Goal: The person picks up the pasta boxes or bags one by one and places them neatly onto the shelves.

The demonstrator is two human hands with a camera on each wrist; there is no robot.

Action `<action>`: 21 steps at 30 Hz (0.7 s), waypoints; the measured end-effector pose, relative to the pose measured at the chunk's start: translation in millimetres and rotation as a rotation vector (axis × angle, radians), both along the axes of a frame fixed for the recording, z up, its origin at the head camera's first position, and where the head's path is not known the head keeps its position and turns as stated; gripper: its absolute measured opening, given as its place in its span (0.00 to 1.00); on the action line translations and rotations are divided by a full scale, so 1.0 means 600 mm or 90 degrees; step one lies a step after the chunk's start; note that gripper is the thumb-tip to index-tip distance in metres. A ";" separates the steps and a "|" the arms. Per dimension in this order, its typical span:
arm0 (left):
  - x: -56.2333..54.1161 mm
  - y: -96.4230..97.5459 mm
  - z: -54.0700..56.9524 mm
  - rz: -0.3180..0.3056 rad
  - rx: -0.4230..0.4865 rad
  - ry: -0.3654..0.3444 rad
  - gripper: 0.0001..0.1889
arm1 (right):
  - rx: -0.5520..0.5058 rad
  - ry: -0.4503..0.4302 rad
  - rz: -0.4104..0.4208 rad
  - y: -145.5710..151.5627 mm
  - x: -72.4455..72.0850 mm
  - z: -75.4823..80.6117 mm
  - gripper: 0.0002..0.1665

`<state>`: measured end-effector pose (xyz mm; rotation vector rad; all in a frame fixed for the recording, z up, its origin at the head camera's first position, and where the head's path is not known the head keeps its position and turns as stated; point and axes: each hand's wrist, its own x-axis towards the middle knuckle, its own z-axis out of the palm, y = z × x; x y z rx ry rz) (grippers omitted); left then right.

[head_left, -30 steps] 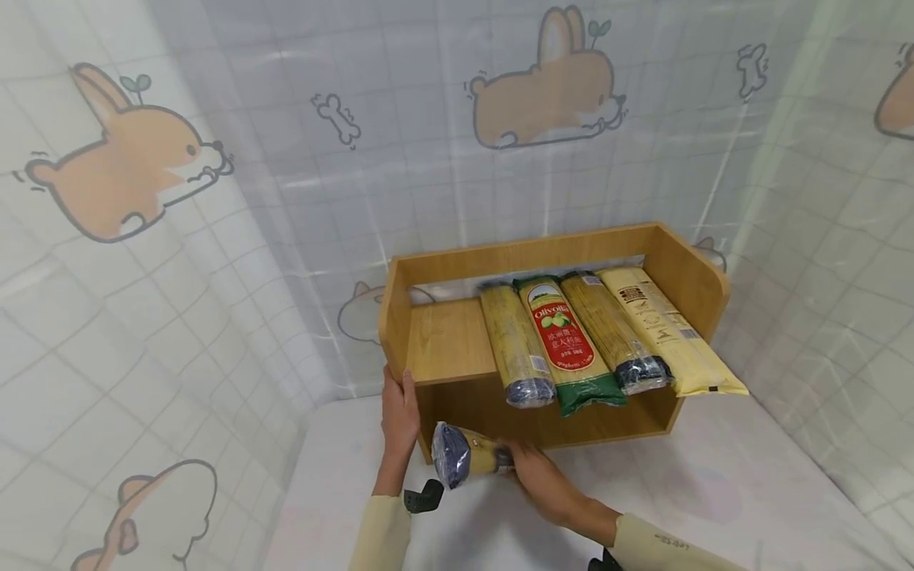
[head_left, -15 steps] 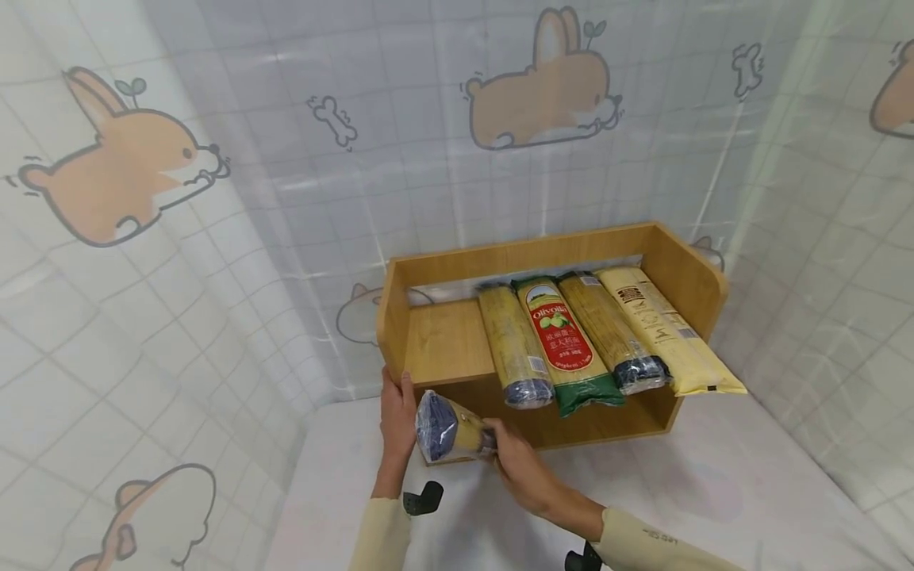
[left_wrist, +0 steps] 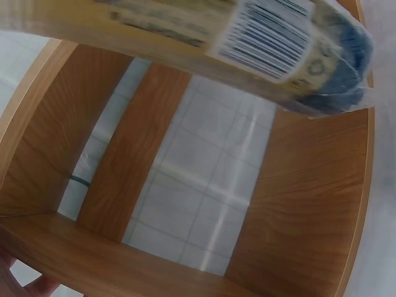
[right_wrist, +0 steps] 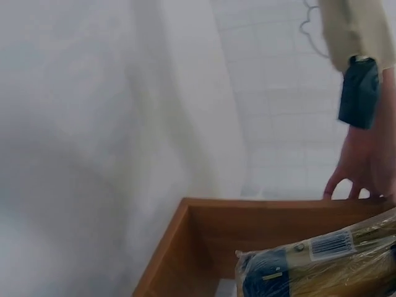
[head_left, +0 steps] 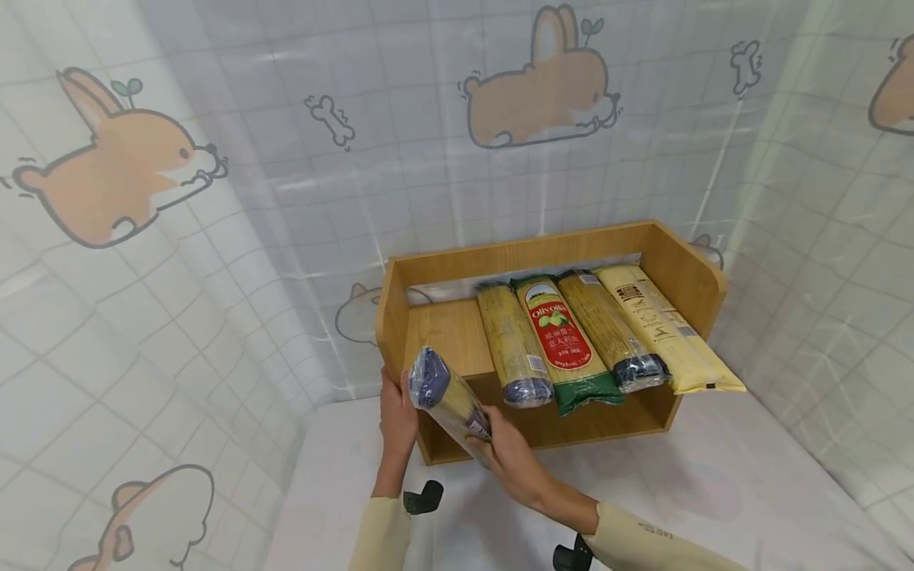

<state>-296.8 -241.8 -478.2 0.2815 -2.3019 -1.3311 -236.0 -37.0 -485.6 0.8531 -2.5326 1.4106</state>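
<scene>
My right hand (head_left: 510, 460) grips the lower end of a clear-wrapped pack of spaghetti (head_left: 450, 400), tilted with its dark blue end up and to the left. The pack overlaps the left front of a wooden two-tier shelf (head_left: 524, 247). In the left wrist view the pack's barcode side (left_wrist: 266, 37) crosses above the shelf opening. My left hand (head_left: 398, 420) rests against the outside of the shelf's left side panel (head_left: 391, 329), its fingers (right_wrist: 356, 185) touching the wood in the right wrist view. The right hand itself is out of the right wrist view.
On the upper tier lie several pasta packs side by side: a clear one (head_left: 514, 345), a red and green one (head_left: 564, 341), another clear one (head_left: 610, 329) and a cream one (head_left: 667, 329). Bare board (head_left: 446, 337) shows at the left. Patterned curtains (head_left: 400, 159) surround the white table (head_left: 343, 476).
My right hand has moved up and left with the spaghetti pack. The pack has turned from nearly level to steeply tilted, blue end raised. The left hand stays at the shelf's side.
</scene>
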 end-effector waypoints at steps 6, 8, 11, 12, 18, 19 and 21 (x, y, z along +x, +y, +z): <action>-0.002 -0.003 -0.001 -0.005 0.011 0.000 0.35 | -0.042 -0.016 0.017 -0.013 0.001 0.028 0.26; -0.004 -0.003 -0.002 -0.005 0.011 0.010 0.34 | -0.060 -0.020 0.019 -0.017 0.000 0.038 0.26; -0.006 -0.004 -0.003 -0.004 0.014 0.021 0.32 | -0.080 -0.003 0.011 -0.021 -0.003 0.052 0.25; -0.006 -0.004 -0.003 -0.005 0.015 0.024 0.31 | -0.083 0.006 0.006 -0.023 -0.004 0.055 0.25; -0.005 -0.003 -0.004 -0.004 0.019 0.024 0.29 | -0.100 0.010 -0.019 -0.025 -0.006 0.080 0.25; -0.005 -0.003 -0.004 -0.006 0.019 0.027 0.29 | -0.104 -0.001 -0.017 -0.025 -0.005 0.086 0.25; -0.007 -0.003 -0.004 -0.010 0.021 0.029 0.28 | -0.107 -0.020 -0.009 -0.026 -0.004 0.096 0.26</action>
